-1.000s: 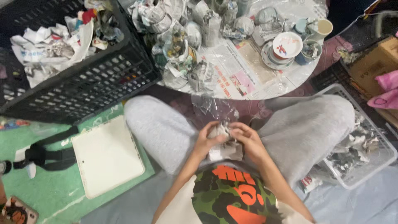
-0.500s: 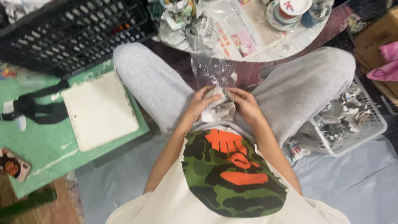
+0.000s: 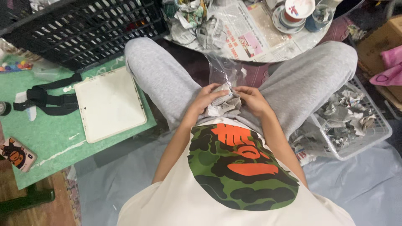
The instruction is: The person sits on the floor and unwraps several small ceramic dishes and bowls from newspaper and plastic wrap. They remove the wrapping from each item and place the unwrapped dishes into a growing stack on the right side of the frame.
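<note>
Sitting with knees apart in grey sweatpants [image 3: 167, 79], looking down at both hands meeting in the lap. Left hand [image 3: 206, 100] curling around the near side of a bundle wrapped in crumpled newspaper [image 3: 222, 102], fingers closed onto the paper; right hand [image 3: 251, 99] pressing in from the other side, fingers bent and gripping the same bundle, so neither hand spread wide. Bundle resting low between the thighs, just above the hem of a cream shirt [image 3: 234, 196] printed with a green camouflage patch and orange shapes. Clear plastic bag [image 3: 224, 69] rising from the bundle toward the edge of a round table [image 3: 268, 46] covered in newspaper sheets. Crowding that table: more paper-wrapped lumps [image 3: 197, 25] and a stack of saucers and a cup [image 3: 295, 12]. Standing to the left of the table, a black plastic crate [image 3: 83, 29]. Lying on a green mat [image 3: 42, 125] beside the left knee, a flat white square board [image 3: 109, 104] and a black strap [image 3: 46, 98]. Sitting beside the right thigh, a white wire basket [image 3: 364, 134] holding many crumpled newspaper parcels.
</note>
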